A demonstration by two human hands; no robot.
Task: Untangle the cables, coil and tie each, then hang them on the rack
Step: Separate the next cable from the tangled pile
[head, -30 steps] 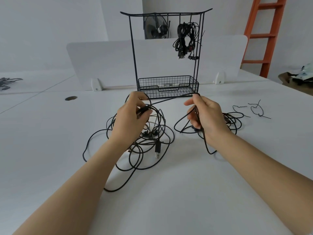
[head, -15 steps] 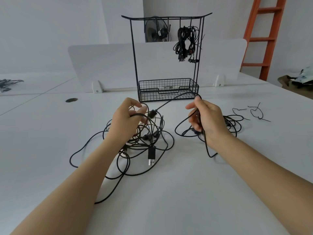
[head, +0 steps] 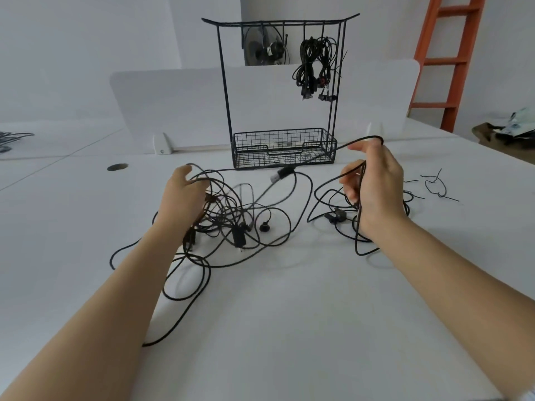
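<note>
A tangle of black cables (head: 231, 224) lies on the white table in front of me. My left hand (head: 185, 198) rests in the tangle's left side, its fingers curled among the strands. My right hand (head: 373, 183) is raised off the table and grips a black cable (head: 359, 140) that loops over its fingers and runs left to a USB plug (head: 279, 175) hanging free. A smaller heap of cable (head: 333, 215) lies under that hand. Behind stands the black wire rack (head: 280, 23), with tied cable bundles (head: 315, 68) hanging from its right hooks.
The rack's mesh basket (head: 283, 149) sits at its foot. Black twist ties (head: 434, 186) lie on the table to the right. A white divider panel (head: 173, 105) stands behind, and an orange ladder (head: 451, 62) leans at the far right. A round cable hole (head: 117, 167) is at left.
My right hand has risen and drawn its cable up and to the right, so the USB plug has slid out of the tangle. My left hand let that plug go and dropped into the pile.
</note>
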